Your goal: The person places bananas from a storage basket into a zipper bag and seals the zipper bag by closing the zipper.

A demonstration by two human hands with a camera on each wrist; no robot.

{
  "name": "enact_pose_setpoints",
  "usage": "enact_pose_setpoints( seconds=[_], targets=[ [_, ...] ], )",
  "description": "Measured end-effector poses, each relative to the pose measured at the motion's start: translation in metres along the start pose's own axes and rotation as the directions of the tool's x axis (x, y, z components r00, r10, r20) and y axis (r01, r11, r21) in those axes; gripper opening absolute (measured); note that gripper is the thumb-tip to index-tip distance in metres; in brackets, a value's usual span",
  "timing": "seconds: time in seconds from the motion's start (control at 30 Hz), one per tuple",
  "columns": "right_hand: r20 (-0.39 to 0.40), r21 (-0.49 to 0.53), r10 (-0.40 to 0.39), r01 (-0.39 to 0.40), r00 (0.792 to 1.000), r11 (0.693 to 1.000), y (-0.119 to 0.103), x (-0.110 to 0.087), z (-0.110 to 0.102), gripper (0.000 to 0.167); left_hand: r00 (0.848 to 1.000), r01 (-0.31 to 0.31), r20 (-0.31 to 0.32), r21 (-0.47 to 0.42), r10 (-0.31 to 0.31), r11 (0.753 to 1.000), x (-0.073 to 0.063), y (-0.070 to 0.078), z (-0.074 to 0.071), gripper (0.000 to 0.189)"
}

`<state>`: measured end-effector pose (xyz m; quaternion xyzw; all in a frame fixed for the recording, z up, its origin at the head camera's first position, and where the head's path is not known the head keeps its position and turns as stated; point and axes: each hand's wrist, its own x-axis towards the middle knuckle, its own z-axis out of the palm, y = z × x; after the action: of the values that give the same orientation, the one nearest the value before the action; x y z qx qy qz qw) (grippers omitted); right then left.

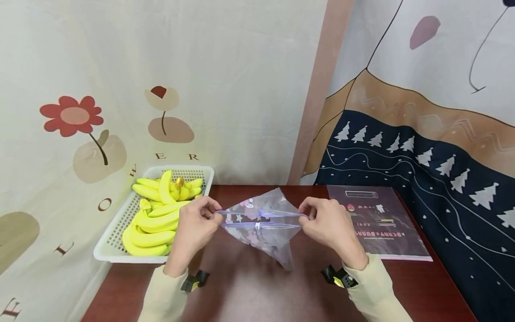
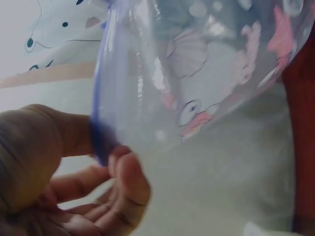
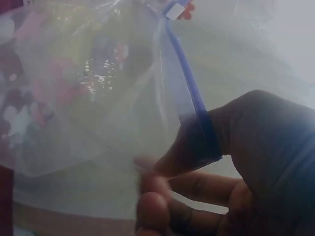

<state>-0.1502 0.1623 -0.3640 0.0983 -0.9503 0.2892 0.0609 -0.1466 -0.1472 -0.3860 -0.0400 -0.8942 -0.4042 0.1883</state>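
Between my two hands a clear zip bag (image 1: 273, 237) is stretched, printed with pink and white sea motifs such as a shell and a starfish. My left hand (image 1: 200, 222) pinches one end of its purple zip edge (image 2: 101, 93) between thumb and fingers. At the opposite end my right hand (image 1: 327, 222) pinches the other corner. The two zip strips stand apart in the middle, so the bag's mouth gapes. A small white slider (image 3: 175, 11) sits on the zip. Beneath the mouth the bag hangs over the table, with a pointed corner downward.
To the left stands a white perforated basket (image 1: 102, 250) with several yellow bananas (image 1: 154, 223), close beside my left hand. On the right a dark printed booklet or sheet (image 1: 386, 223) lies on the red-brown table (image 1: 257, 295). A patterned curtain (image 1: 249, 89) rises behind the table.
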Motion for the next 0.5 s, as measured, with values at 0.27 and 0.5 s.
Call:
enact_pose_setpoints(
  seconds=[0.27,0.5],
  targets=[
    [0.014,0.061,-0.15,0.149,0.989,0.987,-0.004,0.0,-0.002,0.014,0.996,0.04,0.079,-0.088,-0.033,0.995,0.001,0.005,-0.01,0.01],
    [-0.037,0.141,-0.275,0.278,0.961,0.95,0.007,0.009,0.009,0.007,0.987,0.037,0.159,-0.307,0.014,0.951,0.003,0.007,-0.001,0.005]
  ],
)
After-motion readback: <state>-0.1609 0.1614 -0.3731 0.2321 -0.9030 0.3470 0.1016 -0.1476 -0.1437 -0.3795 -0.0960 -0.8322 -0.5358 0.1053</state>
